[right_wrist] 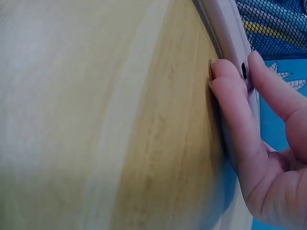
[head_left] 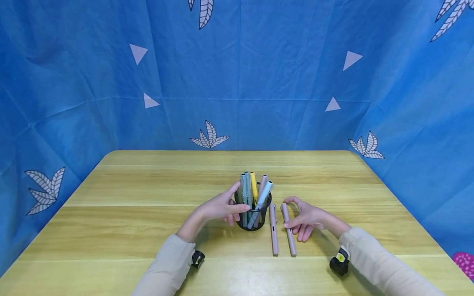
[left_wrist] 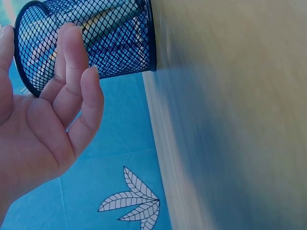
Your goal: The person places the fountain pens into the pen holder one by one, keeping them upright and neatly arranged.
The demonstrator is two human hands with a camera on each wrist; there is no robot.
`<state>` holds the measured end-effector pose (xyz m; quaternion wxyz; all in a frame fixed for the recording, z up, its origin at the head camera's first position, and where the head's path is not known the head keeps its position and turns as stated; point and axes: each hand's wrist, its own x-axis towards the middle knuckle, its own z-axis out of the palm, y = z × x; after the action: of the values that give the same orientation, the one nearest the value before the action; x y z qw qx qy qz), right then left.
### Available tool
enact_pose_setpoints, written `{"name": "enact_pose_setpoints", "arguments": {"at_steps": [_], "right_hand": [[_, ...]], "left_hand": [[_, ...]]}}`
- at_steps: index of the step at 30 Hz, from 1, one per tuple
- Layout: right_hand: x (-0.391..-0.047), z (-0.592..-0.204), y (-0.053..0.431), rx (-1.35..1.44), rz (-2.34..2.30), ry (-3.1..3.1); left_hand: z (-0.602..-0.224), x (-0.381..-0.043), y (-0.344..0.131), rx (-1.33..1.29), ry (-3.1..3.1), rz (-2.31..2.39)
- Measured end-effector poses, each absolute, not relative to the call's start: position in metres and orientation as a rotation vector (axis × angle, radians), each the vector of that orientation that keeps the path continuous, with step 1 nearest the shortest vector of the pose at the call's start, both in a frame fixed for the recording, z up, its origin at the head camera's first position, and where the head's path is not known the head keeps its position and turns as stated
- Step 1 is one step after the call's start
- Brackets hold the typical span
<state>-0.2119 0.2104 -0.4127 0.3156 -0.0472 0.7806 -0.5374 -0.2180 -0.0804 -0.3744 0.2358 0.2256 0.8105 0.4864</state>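
Observation:
A black mesh pen holder (head_left: 263, 216) stands upright on the table with several capped pens in it: grey-green, a yellow pen (head_left: 253, 185), a light purple one and a light blue pen (head_left: 265, 193). My left hand (head_left: 222, 205) grips the holder from its left side, thumb in front near the rim; in the left wrist view its fingers lie against the mesh (left_wrist: 115, 52). To the holder's right, two light purple pens lie side by side. The nearer-to-holder pen (head_left: 273, 234) is untouched. My right hand (head_left: 305, 218) holds the other pen (head_left: 290, 236) between thumb and fingers.
The wooden table (head_left: 148, 185) carries all of these. Behind and beside it hangs a blue cloth (head_left: 259, 74) with white leaf and triangle prints. Each wrist wears a small black camera, such as the right one (head_left: 338, 265).

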Motion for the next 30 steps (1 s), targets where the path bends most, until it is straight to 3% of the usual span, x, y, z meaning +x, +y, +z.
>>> {"name": "enact_pose_setpoints", "arguments": {"at_steps": [30], "right_hand": [[-0.2126, -0.4097, 0.2098, -0.091, -1.415, 2.043]], "left_hand": [[-0.3736, -0.218, -0.0801, 0.626, 2.225, 1.336]]}}
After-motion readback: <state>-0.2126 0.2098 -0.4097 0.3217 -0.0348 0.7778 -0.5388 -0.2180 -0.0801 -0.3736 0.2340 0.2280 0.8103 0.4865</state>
